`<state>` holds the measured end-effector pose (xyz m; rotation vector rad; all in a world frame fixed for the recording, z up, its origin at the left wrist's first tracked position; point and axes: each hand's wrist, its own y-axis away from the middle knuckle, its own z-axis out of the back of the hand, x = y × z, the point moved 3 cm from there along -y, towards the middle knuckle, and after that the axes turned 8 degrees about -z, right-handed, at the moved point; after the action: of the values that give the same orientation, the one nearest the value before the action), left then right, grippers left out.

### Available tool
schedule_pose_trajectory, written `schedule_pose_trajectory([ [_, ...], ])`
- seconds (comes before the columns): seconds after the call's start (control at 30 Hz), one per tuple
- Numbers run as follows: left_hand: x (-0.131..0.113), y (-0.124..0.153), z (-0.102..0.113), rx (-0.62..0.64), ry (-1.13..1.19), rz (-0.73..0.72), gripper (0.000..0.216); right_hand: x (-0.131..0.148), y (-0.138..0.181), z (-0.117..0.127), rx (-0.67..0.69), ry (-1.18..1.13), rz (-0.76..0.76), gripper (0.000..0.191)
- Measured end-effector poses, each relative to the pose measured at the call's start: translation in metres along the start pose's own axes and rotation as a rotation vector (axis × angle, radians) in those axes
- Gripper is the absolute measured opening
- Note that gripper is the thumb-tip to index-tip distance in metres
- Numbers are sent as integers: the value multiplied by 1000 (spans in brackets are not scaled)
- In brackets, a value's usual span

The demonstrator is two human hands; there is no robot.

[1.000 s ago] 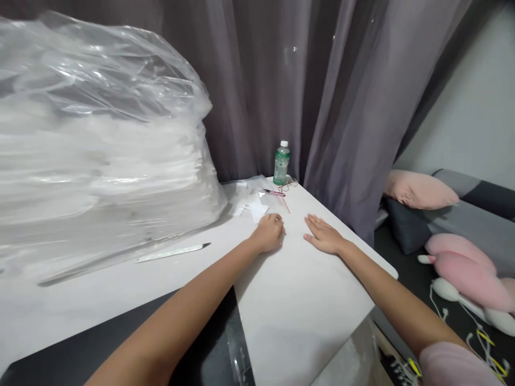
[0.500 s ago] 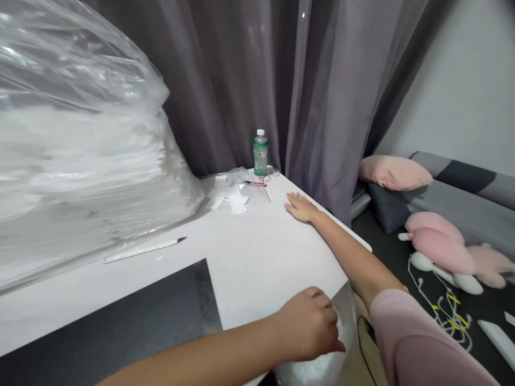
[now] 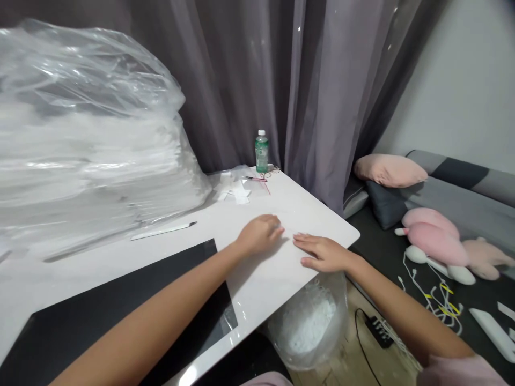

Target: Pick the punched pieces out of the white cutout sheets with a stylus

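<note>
My left hand (image 3: 259,234) rests on a white sheet (image 3: 277,268) lying on the white table (image 3: 322,214), its fingers curled down against the surface. A little to the right, my right hand (image 3: 322,253) lies flat on the same sheet, fingers stretched out toward the left hand. Both hands are near the table's right edge. Nothing I can make out is in either hand.
A big clear plastic bag of white sheets (image 3: 88,150) fills the table's left. A white blade-like tool (image 3: 163,230), a black mat (image 3: 116,311), paper scraps (image 3: 237,192), a pink pen (image 3: 257,179) and a green bottle (image 3: 261,152) are on the table. A bag of white bits (image 3: 309,321) sits below. Cushions and plush toys (image 3: 434,241) lie right.
My left hand has moved from the near edge of the sheet up to its middle. My right hand has drawn back from the far side toward me, beside the left.
</note>
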<state>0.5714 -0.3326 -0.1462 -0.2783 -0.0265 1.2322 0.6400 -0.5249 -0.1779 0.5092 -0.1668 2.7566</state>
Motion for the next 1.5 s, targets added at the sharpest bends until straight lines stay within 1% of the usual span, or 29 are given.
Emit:
schedule_pose_trajectory([
  [0.07,29,-19,-7,50,-14,132,52,-8,12,6,-89,-46,-57,53],
  [0.1,37,-28,-12,79,-15,175,58,-17,13,9,-132,-49,-110,53],
  [0.17,39,-45,-25,129,-9,216,68,-38,10,16,-195,-23,-223,59],
  [0.23,24,-54,-36,166,8,178,75,-59,-1,19,-209,6,-311,64],
  [0.27,12,-55,-40,185,24,121,78,-67,-8,20,-202,19,-344,66],
  [0.33,-17,-48,-45,227,72,-49,80,-75,-22,18,-165,42,-377,66],
  [0.4,-47,-31,-45,265,130,-230,80,-70,-31,14,-116,56,-366,64],
  [0.47,-70,-10,-38,263,214,-382,72,-55,-30,7,-53,61,-319,61],
  [0.5,-78,1,-32,240,301,-488,68,-44,-24,4,-24,60,-267,60],
  [0.53,-82,10,-25,210,387,-576,63,-32,-15,1,3,52,-205,60],
  [0.57,-82,17,-18,179,448,-622,58,-19,-2,-1,20,39,-107,62],
  [0.6,-77,21,-12,147,471,-605,52,-7,13,-2,22,8,-6,62],
  [0.63,-69,21,-7,119,451,-527,49,2,29,-1,25,-47,65,60],
  [0.7,-47,12,-5,69,338,-276,52,11,57,5,3,-201,128,50],
  [0.73,-37,4,-6,46,284,-156,55,9,67,10,-58,-263,108,48],
  [0.8,-27,-15,-15,29,214,8,57,-5,76,20,-224,-311,5,46],
  [0.87,-33,-29,-30,71,173,113,68,-25,73,25,-340,-247,-136,48],
  [0.9,-42,-33,-36,99,160,142,75,-35,67,25,-344,-188,-199,50],
  [0.97,-70,-32,-46,148,152,141,84,-50,52,19,-289,-63,-288,54],
  [1.0,-87,-27,-49,165,154,109,86,-54,45,16,-257,-17,-311,56],
  [1.07,-122,-10,-51,183,167,6,89,-53,35,8,-212,25,-320,58],
  [1.13,-152,12,-51,192,196,-144,83,-42,34,1,-177,33,-282,57],
  [1.17,-164,25,-52,217,227,-235,77,-32,38,-3,-155,31,-234,55],
  [1.23,-180,50,-56,311,297,-453,54,-11,56,-11,-128,-2,-103,51],
  [1.3,-182,70,-56,394,328,-604,25,5,81,-16,-164,-80,-2,45],
  [1.33,-179,75,-53,401,323,-633,17,10,94,-17,-206,-127,15,42],
  [1.4,-167,75,-43,337,298,-599,15,10,112,-16,-318,-179,-13,36],
  [1.43,-160,69,-37,278,272,-518,18,6,116,-14,-373,-174,-49,35],
  [1.5,-147,53,-27,161,181,-265,34,-5,111,-7,-433,-103,-142,37],
])
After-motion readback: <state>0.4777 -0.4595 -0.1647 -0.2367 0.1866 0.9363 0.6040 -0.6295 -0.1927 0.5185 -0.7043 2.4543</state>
